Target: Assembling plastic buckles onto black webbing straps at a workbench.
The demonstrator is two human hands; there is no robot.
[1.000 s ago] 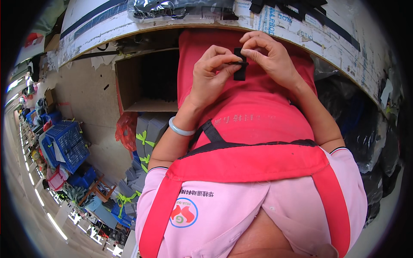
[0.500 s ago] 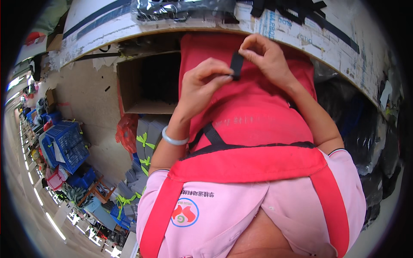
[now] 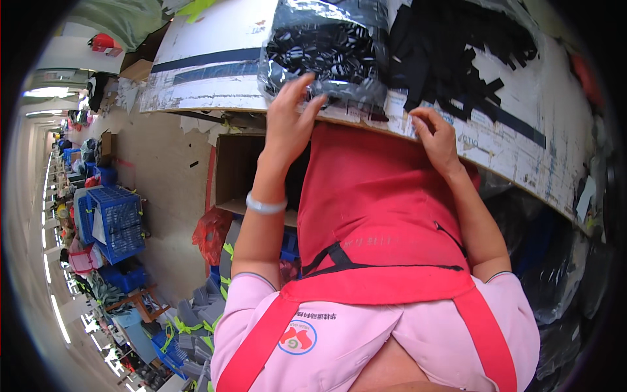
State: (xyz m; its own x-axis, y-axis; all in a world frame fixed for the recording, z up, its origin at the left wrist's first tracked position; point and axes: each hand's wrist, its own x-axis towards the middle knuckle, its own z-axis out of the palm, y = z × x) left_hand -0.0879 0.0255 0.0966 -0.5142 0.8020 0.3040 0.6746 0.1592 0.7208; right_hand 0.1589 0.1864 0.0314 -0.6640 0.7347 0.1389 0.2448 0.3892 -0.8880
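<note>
My left hand [image 3: 292,121] is raised at the table's front edge, fingers and thumb apart, with nothing seen in it. Just beyond its fingertips lies a clear plastic bag [image 3: 320,49] full of small, shiny black pieces, too small to name surely. My right hand [image 3: 436,138] hovers by the same edge farther right, its fingers loosely bent and the thumb apart from them; no object shows between them. Closest to it is a loose pile of short black webbing strips [image 3: 434,62] on the table.
The worn white tabletop [image 3: 215,32] has a curved-looking front edge. Below it stands an open cardboard box [image 3: 232,166], with a red plastic bag [image 3: 211,235] nearby. Blue crates [image 3: 116,219] and grey bundles with green ties are on the left; dark plastic-wrapped goods [image 3: 548,274] sit lower right.
Both hands have parted and moved toward the tabletop. The short black strip held between them is no longer visible in either hand. The view has shifted, showing more of the table.
</note>
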